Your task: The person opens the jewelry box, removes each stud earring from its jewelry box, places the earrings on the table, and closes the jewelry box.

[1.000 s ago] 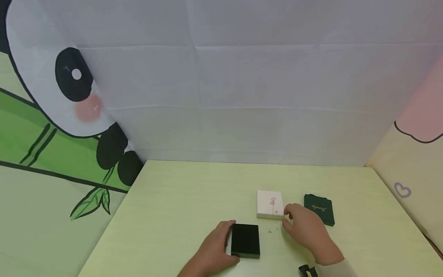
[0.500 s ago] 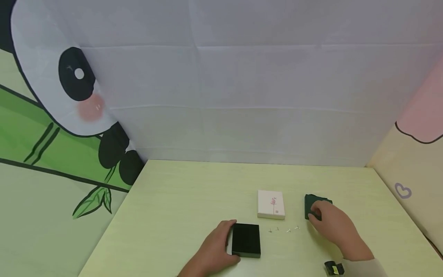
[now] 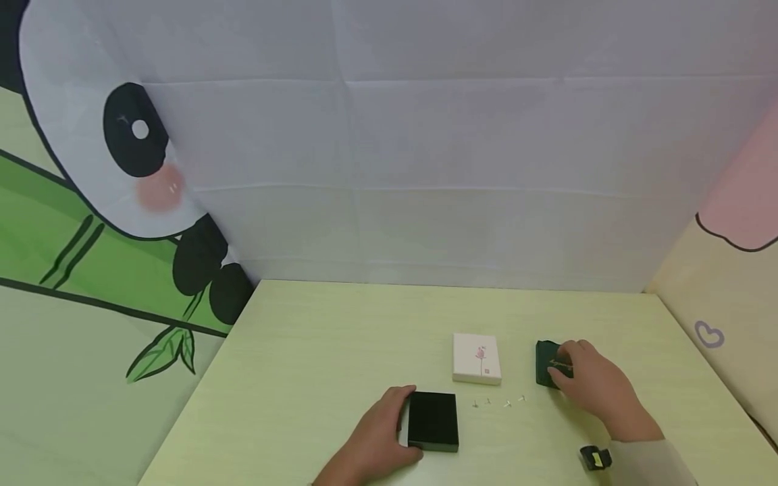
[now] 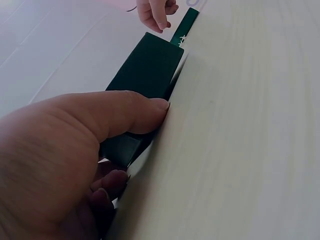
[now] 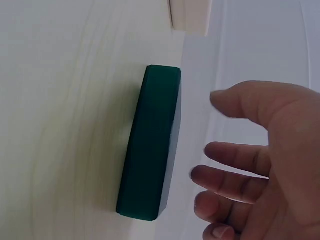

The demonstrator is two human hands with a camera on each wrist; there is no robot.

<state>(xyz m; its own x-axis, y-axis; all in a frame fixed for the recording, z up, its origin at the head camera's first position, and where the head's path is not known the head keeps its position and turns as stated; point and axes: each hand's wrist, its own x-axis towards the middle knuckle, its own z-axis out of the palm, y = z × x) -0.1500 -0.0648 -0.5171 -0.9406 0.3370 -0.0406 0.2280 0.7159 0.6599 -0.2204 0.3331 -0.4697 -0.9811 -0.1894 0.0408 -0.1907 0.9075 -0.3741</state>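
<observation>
My left hand grips a small dark green box with a black top by its left end. In the left wrist view the thumb lies along its near side, with the other fingers partly hidden behind. My right hand hovers over a flat green box with gold lettering, hiding part of it. A gap shows between its loosely bent fingers and the green box in the right wrist view. Several tiny silvery pieces, perhaps ear studs, lie in a row between the two green boxes.
A white box printed with a pink flower lies on the pale table behind the tiny pieces. White fabric hangs at the table's back edge. A black device sits at my right wrist.
My right hand has moved right, from beside the white box to over the lettered green box. More tiny pieces show where it was. My left hand stays on its box.
</observation>
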